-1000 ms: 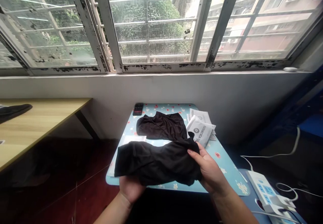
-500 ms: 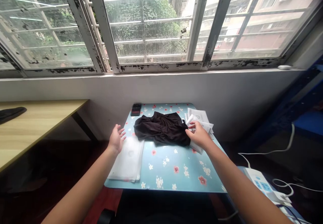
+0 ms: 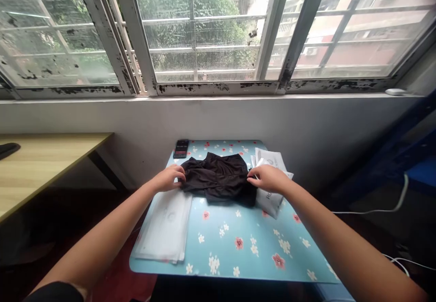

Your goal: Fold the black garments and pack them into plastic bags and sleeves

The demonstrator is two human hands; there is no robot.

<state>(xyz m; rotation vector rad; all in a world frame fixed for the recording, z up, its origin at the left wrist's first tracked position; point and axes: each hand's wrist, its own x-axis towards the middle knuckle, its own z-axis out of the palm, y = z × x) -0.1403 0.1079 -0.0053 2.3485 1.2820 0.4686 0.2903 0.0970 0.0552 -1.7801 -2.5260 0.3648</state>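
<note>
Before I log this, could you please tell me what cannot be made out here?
Head view:
White packets: lettering partly covered by the right hand.
Black cloth: underside hidden by its folds.
Small black item: details pixelated.
Black object on yellow table: cut off by left edge.

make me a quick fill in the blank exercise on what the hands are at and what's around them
The left grip and right grip are at opposite ends of a cloth whose colour is ____.
The flat stack of translucent sleeves lies nearer the ____ grip.
The printed white packets lie nearer the ____ grip.
The pattern on the light blue tabletop is of ____.

Missing words: black; left; right; flowers
</note>
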